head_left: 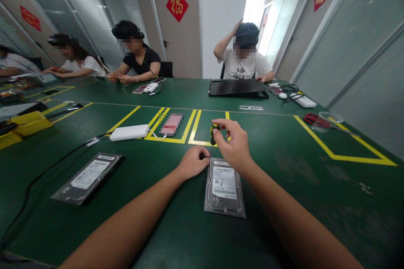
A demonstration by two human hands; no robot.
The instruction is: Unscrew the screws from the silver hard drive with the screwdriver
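A silver hard drive [224, 185] with a white label lies flat on the green table in front of me. My right hand [235, 141] grips a screwdriver [214, 134] by its black and yellow handle. The screwdriver stands nearly upright, its thin shaft pointing down at the drive's far left corner. Beside that same corner, my left hand [194, 162] has its fingers curled together, with thumb and fingertips close to the shaft's tip. Whatever it pinches there, if anything, is hidden. A second hard drive [91, 176] lies farther left, away from both hands.
A white power bank [130, 133] with a black cable [47, 168] and a phone [172, 124] lie beyond my left hand. Yellow bins [31, 124] stand far left. Red-handled scissors [317, 120] lie at right. Several people sit across the table, one behind a black panel [238, 87].
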